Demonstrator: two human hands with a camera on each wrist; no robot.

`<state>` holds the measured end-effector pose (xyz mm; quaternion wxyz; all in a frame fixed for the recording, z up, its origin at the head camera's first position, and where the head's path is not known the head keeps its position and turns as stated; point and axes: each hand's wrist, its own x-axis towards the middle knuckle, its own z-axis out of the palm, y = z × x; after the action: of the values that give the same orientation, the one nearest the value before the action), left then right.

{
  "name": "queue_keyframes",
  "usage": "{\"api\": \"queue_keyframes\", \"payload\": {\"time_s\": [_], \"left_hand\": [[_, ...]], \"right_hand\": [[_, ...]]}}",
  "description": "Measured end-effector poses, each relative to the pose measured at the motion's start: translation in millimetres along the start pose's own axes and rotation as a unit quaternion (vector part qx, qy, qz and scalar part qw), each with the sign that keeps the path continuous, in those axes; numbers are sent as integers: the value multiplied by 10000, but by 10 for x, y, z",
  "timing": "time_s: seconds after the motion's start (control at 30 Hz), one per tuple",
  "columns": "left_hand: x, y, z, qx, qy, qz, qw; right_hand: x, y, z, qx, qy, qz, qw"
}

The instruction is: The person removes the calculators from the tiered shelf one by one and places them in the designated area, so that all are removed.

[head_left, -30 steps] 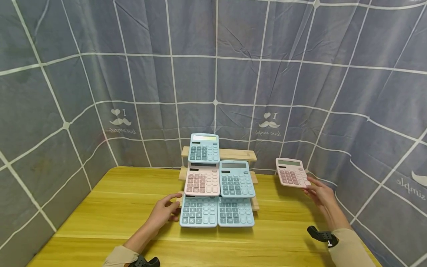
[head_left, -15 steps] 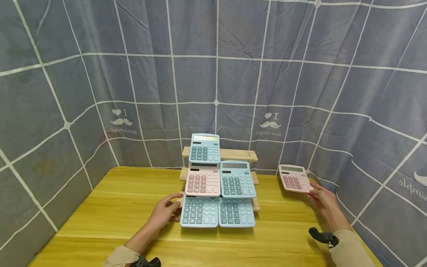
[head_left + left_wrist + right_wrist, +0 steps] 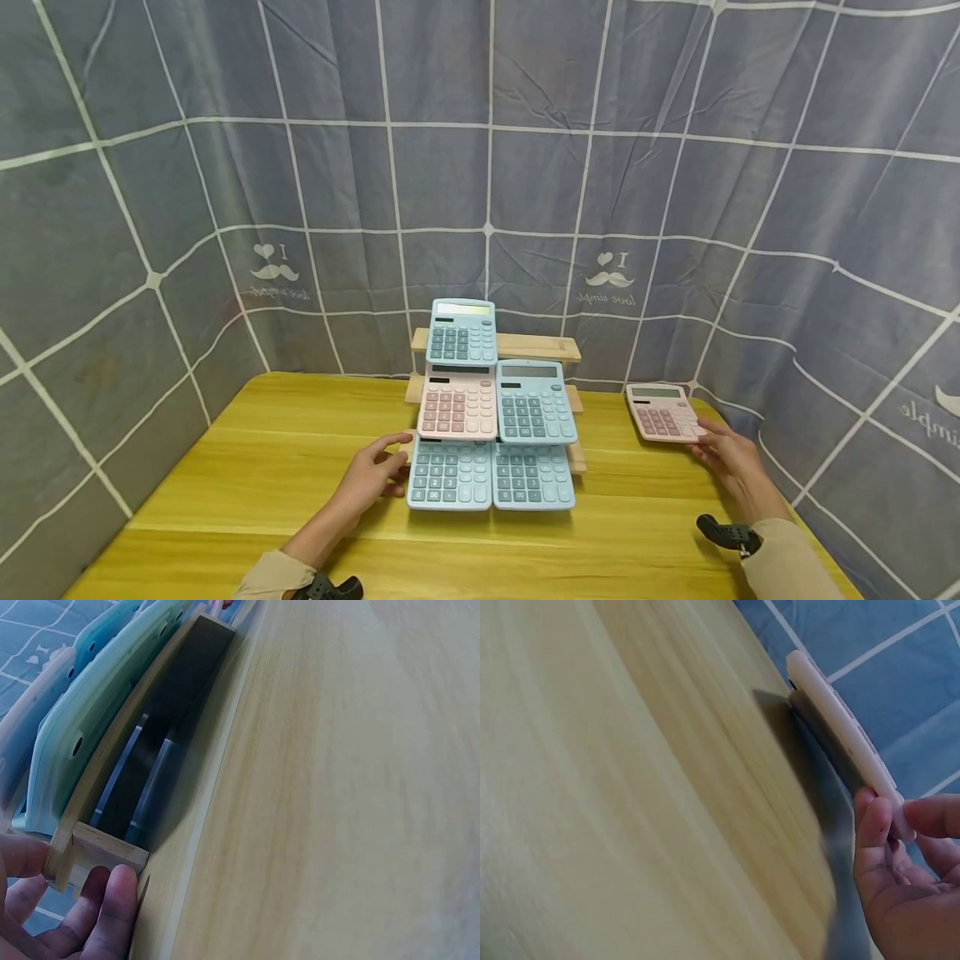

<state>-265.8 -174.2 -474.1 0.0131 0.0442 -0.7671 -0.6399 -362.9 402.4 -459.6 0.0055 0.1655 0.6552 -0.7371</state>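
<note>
At the right, my right hand (image 3: 727,462) pinches a pink calculator (image 3: 663,413) by its near right corner. In the right wrist view the calculator (image 3: 847,727) is tilted, with a shadow beneath it and thumb and fingers on opposite faces. My left hand (image 3: 370,475) holds the lower left end of a tiered wooden rack (image 3: 536,346); the left wrist view shows its fingers around the wooden end piece (image 3: 109,851). On the rack lean a blue calculator (image 3: 462,332) on top, a pink one (image 3: 458,402) and a blue one (image 3: 536,402) in the middle, and two blue ones at the bottom.
A yellow wood-grain table (image 3: 247,467) carries the rack. Behind and at both sides hangs a grey curtain (image 3: 442,183) with white grid lines, close to the table's back and right edges.
My right hand has lowered the pink calculator toward the table and moved it slightly right. The calculator lies flatter now. My left hand and the rack stay in place.
</note>
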Motion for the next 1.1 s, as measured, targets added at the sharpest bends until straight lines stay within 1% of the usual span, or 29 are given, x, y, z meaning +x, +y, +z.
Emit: {"api": "queue_keyframes", "payload": {"time_s": [0.1, 0.33, 0.43, 0.57, 0.83, 1.0, 1.1], "left_hand": [[3, -2, 2, -16, -9, 14, 10000], [13, -7, 10, -32, 0, 20, 10000], [19, -6, 12, -14, 10, 32, 10000], [18, -4, 10, 24, 23, 28, 10000], [15, 10, 7, 49, 30, 16, 10000], [17, 4, 3, 16, 8, 28, 10000], [17, -3, 2, 9, -5, 28, 10000]], "right_hand": [[9, 20, -17, -100, -21, 19, 9999], [13, 20, -49, -578, 93, 113, 9982], [8, 15, -54, -668, 70, 104, 9977], [1, 32, -48, -709, 144, 87, 9973], [-10, 86, -20, -651, 424, -4, 9970], [22, 108, 10, -663, 765, 2, 9949], [31, 118, 28, -679, 895, -14, 9937]]}}
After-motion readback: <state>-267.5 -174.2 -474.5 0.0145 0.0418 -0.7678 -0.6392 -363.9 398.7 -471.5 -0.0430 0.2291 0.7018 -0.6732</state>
